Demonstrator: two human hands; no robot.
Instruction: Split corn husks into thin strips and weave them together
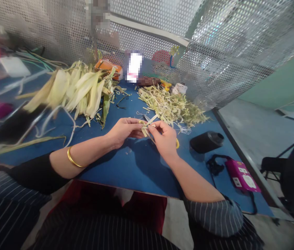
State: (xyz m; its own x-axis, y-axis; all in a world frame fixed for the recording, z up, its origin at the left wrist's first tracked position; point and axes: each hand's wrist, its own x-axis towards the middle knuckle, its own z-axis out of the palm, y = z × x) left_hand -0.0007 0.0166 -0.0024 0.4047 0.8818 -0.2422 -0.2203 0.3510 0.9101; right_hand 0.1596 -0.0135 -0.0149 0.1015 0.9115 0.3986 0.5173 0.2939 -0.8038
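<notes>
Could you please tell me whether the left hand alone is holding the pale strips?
No, the left hand and the right hand both grip the pale strips, above the blue table.

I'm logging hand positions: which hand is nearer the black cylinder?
Right. The right hand is left of the black cylinder, apart from it; the left hand is farther left, beyond the right hand.
</notes>
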